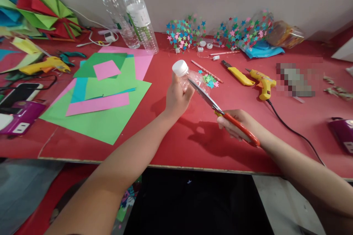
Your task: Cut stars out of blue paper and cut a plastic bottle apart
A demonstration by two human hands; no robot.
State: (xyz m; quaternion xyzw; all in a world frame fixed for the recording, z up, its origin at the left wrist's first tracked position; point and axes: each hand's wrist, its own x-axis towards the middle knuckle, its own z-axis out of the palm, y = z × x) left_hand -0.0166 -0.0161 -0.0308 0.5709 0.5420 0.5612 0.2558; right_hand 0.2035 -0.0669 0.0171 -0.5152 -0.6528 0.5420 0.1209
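My left hand (178, 95) grips a clear plastic bottle top (196, 79) with a white cap, tilted above the red table. In my right hand (238, 123) is a pair of scissors (239, 129) with red handles. The scissor blades reach up and left, their tips beside the bottle top just below its cap; whether they touch the plastic I cannot tell. Behind the bottle top lies a small pile of coloured paper stars (211, 81), with a thin patterned stick (206, 71) near it.
Coloured paper sheets (110, 125) lie left. Two clear bottles (150, 40) stand at the back, beside star-covered shapes (179, 35). To the right are a yellow cutter (241, 76) and a yellow glue gun (264, 84), its cord running to the table's front edge.
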